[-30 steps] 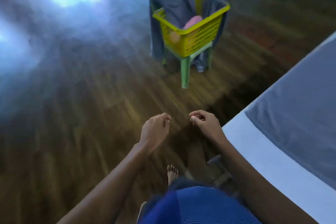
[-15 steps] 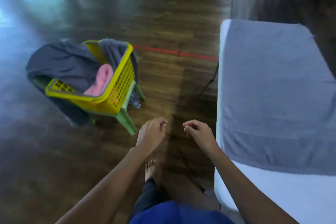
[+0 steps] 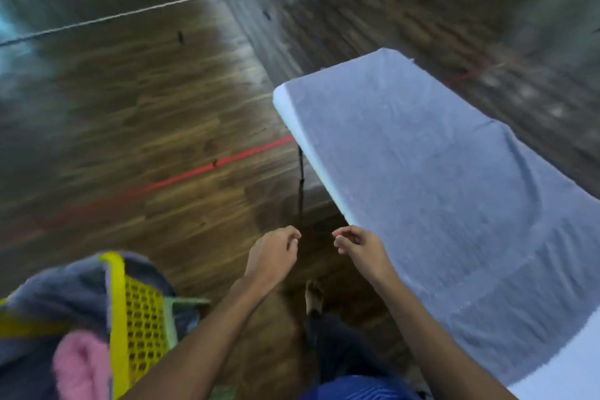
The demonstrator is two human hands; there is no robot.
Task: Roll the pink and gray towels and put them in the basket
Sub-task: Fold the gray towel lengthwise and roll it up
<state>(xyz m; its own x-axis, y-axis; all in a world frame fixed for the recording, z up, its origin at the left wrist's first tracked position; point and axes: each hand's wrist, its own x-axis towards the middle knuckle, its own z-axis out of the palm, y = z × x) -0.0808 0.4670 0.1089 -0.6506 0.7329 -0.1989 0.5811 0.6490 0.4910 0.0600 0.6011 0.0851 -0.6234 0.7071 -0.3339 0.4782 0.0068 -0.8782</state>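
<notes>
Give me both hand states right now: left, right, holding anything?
Left hand: open, fingers loosely curled, holds nothing.
Right hand: open, fingers loosely curled, holds nothing.

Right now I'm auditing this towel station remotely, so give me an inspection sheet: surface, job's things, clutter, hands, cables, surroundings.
Surface: white table, mostly covered by cloth.
Job's things: gray towel spread flat on the table, not rolled; pink towel inside the yellow basket, with a gray cloth draped over the basket's rim.
Clutter: nothing seen.
Hands: left hand and right hand loosely curled, holding nothing, over the floor beside the table.
Cables: pale cord across the far floor, ending in a tangle; cannot tell its kind.
Surroundings: wooden floor with a red line; far end blurred.
</notes>
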